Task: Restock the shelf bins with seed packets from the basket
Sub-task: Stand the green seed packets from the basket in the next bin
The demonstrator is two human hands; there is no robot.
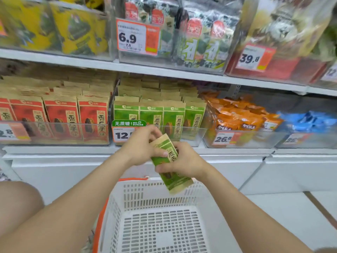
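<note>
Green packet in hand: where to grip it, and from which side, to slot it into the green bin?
Pinch the packet by its flat faces at the kraft top band, from above. It is thin, and packets in the green bin stand upright, bands up, so the free bottom end likely goes in first. The left hand grips near the top; the right hand holds the middle.

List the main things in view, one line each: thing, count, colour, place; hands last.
basket: one, white, orange trim, bottom centre.
seed packet in hand: at least one, green, above basket.
green packets: four front rows, green, middle-shelf centre bin.
red packets: several rows, red, left bin.
orange bags: many, orange, right bin.
blue bags: many, blue, far right.
price tags: several, orange-white, bin fronts.
left hand: grips the packet's top.
right hand: grips its middle.
</note>
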